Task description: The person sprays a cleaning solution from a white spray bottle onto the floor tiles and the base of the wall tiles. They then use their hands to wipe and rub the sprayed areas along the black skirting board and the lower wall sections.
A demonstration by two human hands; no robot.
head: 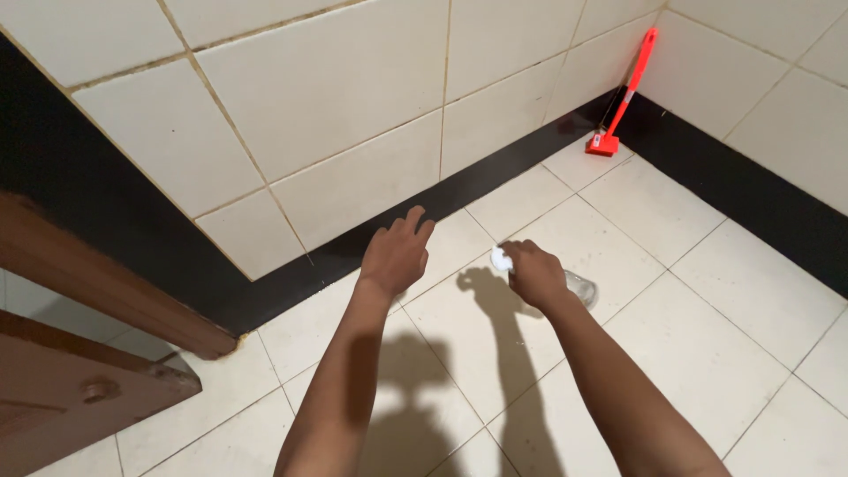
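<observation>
Right hand (534, 274): fingers curled tight around a clear bottle (579, 287) with a white cap (501, 259). The cap sticks out on the thumb side; the transparent body shows past the far side of the fist, lying roughly level above the floor (707, 336). Whether the bottle touches the floor cannot be told.

Left hand (396, 254): holding nothing, fingers (413, 221) extended and only slightly spread, palm down, reaching toward the black skirting band (495, 172) ahead of them. Fingertips are close to the band; contact cannot be told.

Surroundings:
- Floor of large square cream tiles, glossy, thin grey grout lines. Shadows of both forearms fall on it below the hands.
- Wall (336, 106) ahead of the fingers: large off-white tiles with yellowed grout, above the black band that runs along its base.
- Far beyond the right hand's fingers, in the corner: a bright orange-red brush (618, 115) with a long thin handle, leaning against the wall, its flat head on the floor. Well apart from both hands.
- To the left of the left hand, well apart: a brown wooden door (71, 389) and frame, smooth surface, a round knob-like fitting on its face.

Nothing lies between the two hands. No labels are legible on the bottle.
</observation>
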